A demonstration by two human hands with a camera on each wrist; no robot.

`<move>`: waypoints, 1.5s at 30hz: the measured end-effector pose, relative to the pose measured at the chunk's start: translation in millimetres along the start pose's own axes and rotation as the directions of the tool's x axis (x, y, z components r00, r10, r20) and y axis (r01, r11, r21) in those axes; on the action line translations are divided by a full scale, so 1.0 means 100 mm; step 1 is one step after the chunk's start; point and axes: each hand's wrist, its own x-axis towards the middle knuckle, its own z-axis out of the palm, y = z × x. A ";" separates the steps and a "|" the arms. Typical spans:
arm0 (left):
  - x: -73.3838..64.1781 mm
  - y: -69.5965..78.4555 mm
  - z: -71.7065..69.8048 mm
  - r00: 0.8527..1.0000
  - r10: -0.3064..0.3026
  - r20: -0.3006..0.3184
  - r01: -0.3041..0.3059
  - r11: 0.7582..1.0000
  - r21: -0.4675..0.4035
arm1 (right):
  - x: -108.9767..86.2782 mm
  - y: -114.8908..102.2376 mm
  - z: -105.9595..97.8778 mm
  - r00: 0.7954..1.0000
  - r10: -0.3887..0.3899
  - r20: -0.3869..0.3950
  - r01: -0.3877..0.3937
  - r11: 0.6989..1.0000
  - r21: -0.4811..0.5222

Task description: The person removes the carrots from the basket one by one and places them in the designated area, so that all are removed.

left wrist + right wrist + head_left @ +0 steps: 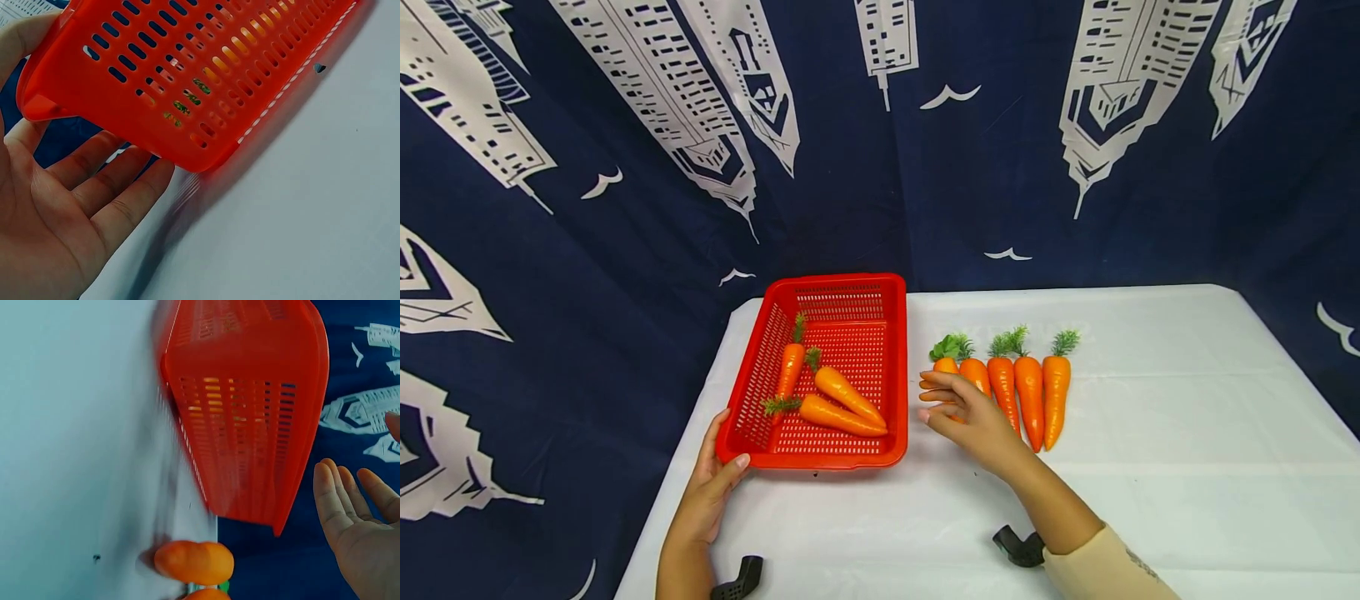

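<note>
My left hand (703, 498) grips the near left corner of a red plastic basket (831, 460), thumb over the rim and fingers along the outer wall. Inside the basket lie three orange carrots (842, 416) with green tops. To the basket's right, my right hand (977, 421) hovers with fingers extended and holds nothing. It partly hides the left end of a row of several carrots (1056, 398) on the table. In the right wrist view the right hand (365, 534) is apart from the basket (237, 437), with a carrot (195, 562) below.
The table (1187, 450) has a white cover. Behind it hangs a dark blue cloth (1000, 183) printed with white buildings and birds. Black wrist devices (1021, 547) show near both forearms.
</note>
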 end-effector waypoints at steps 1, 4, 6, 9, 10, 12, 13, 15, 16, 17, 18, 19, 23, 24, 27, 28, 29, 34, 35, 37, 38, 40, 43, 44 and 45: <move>0.00 0.00 0.00 1.000 -0.001 0.000 0.001 1.000 0.000 | 0.00 -0.01 0.02 1.000 0.001 0.013 -0.001 1.000 0.003; 0.00 0.00 0.00 1.000 -0.001 0.001 0.001 1.000 0.002 | 0.01 -0.04 0.08 0.999 -0.007 0.052 0.007 1.000 0.000; 0.01 0.00 -0.01 1.000 0.002 0.003 -0.002 1.000 0.002 | 0.02 -0.05 0.11 0.997 -0.021 0.075 0.023 1.000 -0.015; 0.01 0.00 0.00 1.000 0.002 0.003 -0.002 1.000 0.005 | 0.03 -0.08 0.17 0.995 -0.052 0.090 0.058 0.997 -0.055; 0.01 0.00 0.00 1.000 0.002 0.003 -0.002 1.000 0.006 | 0.03 -0.09 0.18 0.994 -0.060 0.094 0.066 0.996 -0.060; 0.01 0.00 0.00 1.000 0.000 0.002 0.000 1.000 0.007 | 0.04 -0.11 0.21 0.992 -0.064 0.106 0.071 0.995 -0.067; 0.01 0.01 0.00 1.000 -0.001 0.000 0.001 1.000 0.007 | 0.05 -0.11 0.23 0.991 -0.067 0.113 0.075 0.995 -0.068; 0.01 0.01 0.00 1.000 0.000 0.000 0.000 1.000 0.007 | 0.07 -0.12 0.25 0.990 -0.065 0.129 0.074 0.995 -0.065; 0.01 0.01 0.00 1.000 0.002 0.002 -0.002 1.000 0.006 | 0.08 -0.13 0.27 0.989 -0.060 0.136 0.070 0.995 -0.066; 0.01 0.01 0.00 1.000 0.004 0.005 -0.004 1.000 0.005 | 0.09 -0.14 0.28 0.988 -0.055 0.144 0.066 0.995 -0.070; 0.01 0.01 0.00 1.000 0.006 0.008 -0.006 1.000 0.005 | 0.10 -0.15 0.29 0.987 -0.048 0.151 0.060 0.995 -0.075; 0.02 0.01 0.00 1.000 0.009 0.010 -0.009 1.000 0.003 | 0.11 -0.16 0.30 0.987 -0.039 0.156 0.052 0.995 -0.079; 0.02 0.01 0.00 1.000 0.015 0.013 -0.015 1.000 -0.001 | 0.16 -0.21 0.35 0.985 -0.010 0.170 0.028 0.994 -0.105; 0.02 0.01 0.01 1.000 0.015 0.012 -0.015 1.000 -0.002 | 0.17 -0.21 0.37 0.985 -0.005 0.173 0.024 0.994 -0.108; 0.02 0.01 0.01 1.000 0.017 0.011 -0.017 1.000 -0.002 | 0.21 -0.23 0.41 0.984 0.006 0.181 0.014 0.994 -0.107; 0.02 0.01 0.01 1.000 0.017 0.011 -0.017 1.000 -0.001 | 0.23 -0.23 0.42 0.983 0.010 0.184 0.009 0.995 -0.101; 0.02 0.01 0.01 1.000 0.019 0.012 -0.019 1.000 -0.001 | 0.24 -0.23 0.44 0.982 0.012 0.188 0.007 0.995 -0.100; 0.03 0.00 0.02 1.000 0.021 0.015 -0.021 1.000 -0.001 | 0.31 -0.23 0.51 0.978 0.018 0.209 0.004 0.995 -0.105; 0.02 0.00 0.02 1.000 0.022 0.015 -0.022 1.000 -0.002 | 0.33 -0.23 0.53 0.977 0.016 0.213 0.008 0.994 -0.113; 0.02 -0.01 0.02 1.000 0.023 0.014 -0.023 1.000 -0.005 | 0.35 -0.24 0.56 0.974 0.025 0.223 0.006 0.991 -0.136; 0.02 -0.01 0.01 1.000 0.023 0.015 -0.023 1.000 -0.006 | 0.36 -0.24 0.57 0.973 0.025 0.229 0.009 0.989 -0.149; 0.01 -0.01 0.01 1.000 0.023 0.012 -0.023 1.000 -0.007 | 0.38 -0.26 0.60 0.970 0.033 0.242 0.012 0.984 -0.180; 0.01 -0.01 0.00 1.000 0.021 0.008 -0.021 1.000 -0.007 | 0.41 -0.27 0.64 0.965 0.041 0.260 0.021 0.973 -0.231; 0.01 -0.01 0.00 1.000 0.020 0.008 -0.020 1.000 -0.006 | 0.42 -0.28 0.65 0.963 0.042 0.267 0.026 0.969 -0.245; 0.00 -0.01 0.00 1.000 0.019 0.007 -0.019 1.000 -0.005 | 0.43 -0.28 0.67 0.960 0.043 0.275 0.030 0.966 -0.256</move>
